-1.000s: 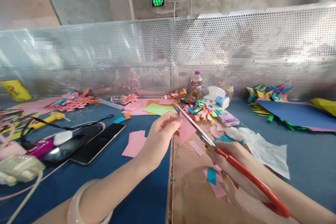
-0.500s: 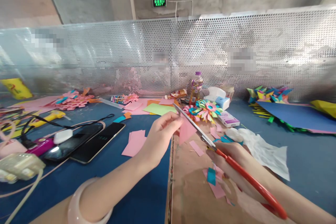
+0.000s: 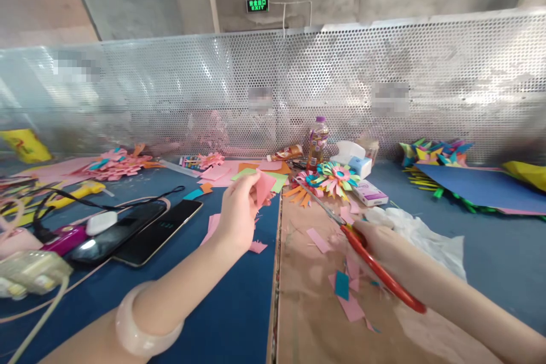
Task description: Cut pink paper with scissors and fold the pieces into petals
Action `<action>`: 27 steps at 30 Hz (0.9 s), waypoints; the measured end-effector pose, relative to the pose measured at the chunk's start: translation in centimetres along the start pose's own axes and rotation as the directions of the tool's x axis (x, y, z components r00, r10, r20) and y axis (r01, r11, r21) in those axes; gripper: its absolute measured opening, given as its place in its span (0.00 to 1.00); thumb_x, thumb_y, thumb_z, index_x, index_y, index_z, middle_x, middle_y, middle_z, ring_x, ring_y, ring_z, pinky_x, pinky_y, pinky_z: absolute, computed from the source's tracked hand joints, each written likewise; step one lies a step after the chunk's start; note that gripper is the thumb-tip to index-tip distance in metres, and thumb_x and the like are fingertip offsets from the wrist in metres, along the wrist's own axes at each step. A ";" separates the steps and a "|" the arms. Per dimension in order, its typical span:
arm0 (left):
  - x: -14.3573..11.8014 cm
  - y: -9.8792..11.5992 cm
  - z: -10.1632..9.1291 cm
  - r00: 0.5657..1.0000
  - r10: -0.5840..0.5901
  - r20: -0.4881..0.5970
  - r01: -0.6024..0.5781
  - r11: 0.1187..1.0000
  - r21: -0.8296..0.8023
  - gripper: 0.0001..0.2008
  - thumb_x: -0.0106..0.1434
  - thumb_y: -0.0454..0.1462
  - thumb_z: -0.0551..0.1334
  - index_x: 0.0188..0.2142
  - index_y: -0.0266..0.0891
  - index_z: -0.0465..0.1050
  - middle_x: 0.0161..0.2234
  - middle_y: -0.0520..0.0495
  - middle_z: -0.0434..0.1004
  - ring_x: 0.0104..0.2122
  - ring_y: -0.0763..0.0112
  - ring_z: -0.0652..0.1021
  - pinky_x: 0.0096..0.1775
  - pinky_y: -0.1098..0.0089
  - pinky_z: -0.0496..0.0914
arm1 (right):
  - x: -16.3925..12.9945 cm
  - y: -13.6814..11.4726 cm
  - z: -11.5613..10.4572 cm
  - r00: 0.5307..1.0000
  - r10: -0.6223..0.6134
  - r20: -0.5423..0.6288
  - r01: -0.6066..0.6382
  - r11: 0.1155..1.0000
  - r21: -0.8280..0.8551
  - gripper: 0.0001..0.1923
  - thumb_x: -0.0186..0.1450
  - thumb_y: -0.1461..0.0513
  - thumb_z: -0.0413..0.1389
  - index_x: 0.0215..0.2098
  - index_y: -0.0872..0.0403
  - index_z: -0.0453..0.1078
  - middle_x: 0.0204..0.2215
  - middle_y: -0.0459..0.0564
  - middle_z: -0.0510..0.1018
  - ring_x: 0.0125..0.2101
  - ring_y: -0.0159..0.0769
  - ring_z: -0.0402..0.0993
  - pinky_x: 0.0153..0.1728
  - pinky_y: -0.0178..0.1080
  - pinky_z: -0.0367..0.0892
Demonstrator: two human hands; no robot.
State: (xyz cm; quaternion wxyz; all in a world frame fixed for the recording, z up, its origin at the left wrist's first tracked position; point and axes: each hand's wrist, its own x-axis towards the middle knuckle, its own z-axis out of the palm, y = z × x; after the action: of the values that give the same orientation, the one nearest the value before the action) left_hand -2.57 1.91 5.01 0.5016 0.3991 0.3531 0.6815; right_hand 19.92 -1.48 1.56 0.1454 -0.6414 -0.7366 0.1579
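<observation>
On the wall beyond the perforated panel (image 3: 191, 79), a green sign (image 3: 257, 5) is lettered "EXIT" beneath a row of Chinese characters. The patches on the panel are blurred out. A label is carried by the purple-capped bottle (image 3: 316, 145), and small print by the purple and white box (image 3: 370, 192), but neither can be read. Faint digits are shown on the phone (image 3: 160, 233), too dim to be made out.

The scissors (image 3: 375, 267) are held over the brown board (image 3: 307, 307), to the right of the seam in the counter (image 3: 222, 307). Their long axis is slanted: the red handles are directed back toward the right forearm, and the blade tips are pointed forward and left, toward the paper flower (image 3: 339, 179) and the orange strips (image 3: 301, 196). The blades are seen as one thin line; whether anything is touched by the tips cannot be told.

The scissors are gripped by the right hand (image 3: 384, 244), its fingers curled in around them near the front of the handles; how the fingers are threaded cannot be seen. The pink paper (image 3: 265, 186) is pinched in the left hand (image 3: 241, 210), lifted in front of the green sheet (image 3: 280, 182), well apart from the blades, with a corner turned to the right. Pink scraps (image 3: 318, 240) and a blue scrap (image 3: 342, 284) are scattered beneath the scissors.
</observation>
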 end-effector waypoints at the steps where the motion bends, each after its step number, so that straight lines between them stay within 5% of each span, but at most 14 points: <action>1: 0.2 0.0 -0.1 1.000 -0.014 -0.025 0.014 1.000 -0.025 0.07 0.52 0.38 0.61 0.24 0.37 0.66 0.21 0.54 0.66 0.21 0.77 0.67 0.25 0.73 0.63 | 0.2 0.3 0.1 1.000 -0.007 -0.009 0.006 0.993 -0.117 0.05 0.58 0.62 0.48 0.29 0.55 0.63 0.29 0.56 0.74 0.30 0.45 0.70 0.27 0.37 0.53; 5: 0.7 -0.1 -0.3 0.998 -0.044 -0.048 0.042 0.998 -0.052 0.07 0.52 0.39 0.62 0.27 0.37 0.67 0.23 0.53 0.68 0.22 0.78 0.68 0.25 0.75 0.62 | 1.5 1.9 0.5 0.997 0.010 -0.081 -0.036 0.943 -0.332 0.10 0.59 0.62 0.46 0.37 0.56 0.65 0.40 0.61 0.72 0.36 0.47 0.71 0.27 0.39 0.55; 9: 0.3 -0.8 -0.2 0.992 -0.108 0.070 0.103 0.993 0.063 0.09 0.53 0.41 0.61 0.26 0.38 0.68 0.24 0.53 0.69 0.21 0.79 0.66 0.24 0.76 0.60 | 3.3 3.5 0.9 0.992 0.013 -0.127 -0.057 0.936 -0.348 0.14 0.57 0.55 0.51 0.35 0.56 0.66 0.36 0.58 0.74 0.33 0.45 0.71 0.27 0.38 0.56; 18: -2.1 -2.3 0.6 0.943 -0.242 0.230 0.196 0.959 0.206 0.11 0.54 0.42 0.62 0.26 0.35 0.69 0.25 0.50 0.68 0.24 0.77 0.67 0.27 0.75 0.62 | 5.1 5.4 1.3 0.987 -0.086 -0.133 0.059 0.979 -0.196 0.15 0.58 0.56 0.51 0.36 0.57 0.71 0.32 0.56 0.75 0.35 0.44 0.70 0.33 0.39 0.60; 23: -3.6 -3.7 0.9 0.922 -0.294 0.254 0.194 0.914 0.356 0.10 0.52 0.40 0.64 0.32 0.36 0.73 0.32 0.46 0.73 0.32 0.72 0.72 0.33 0.72 0.66 | 3.5 2.8 0.1 0.933 -0.177 -0.313 0.189 0.982 0.006 0.17 0.62 0.53 0.46 0.33 0.55 0.71 0.35 0.53 0.74 0.37 0.39 0.69 0.38 0.38 0.61; 27: -4.4 -3.9 1.1 0.907 -0.302 0.292 0.156 0.888 0.433 0.11 0.53 0.41 0.62 0.34 0.38 0.74 0.34 0.46 0.75 0.35 0.68 0.73 0.35 0.71 0.65 | 1.1 -0.4 -0.4 0.956 -0.294 -0.020 0.279 0.882 0.381 0.21 0.63 0.50 0.44 0.30 0.55 0.71 0.26 0.47 0.74 0.28 0.33 0.68 0.32 0.34 0.62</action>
State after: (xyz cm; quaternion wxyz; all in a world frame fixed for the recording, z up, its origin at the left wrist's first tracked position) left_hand 0.77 -1.32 1.23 0.5424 0.5630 0.4347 0.4471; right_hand 19.57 -0.37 2.12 0.2743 -0.4820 -0.7812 0.2865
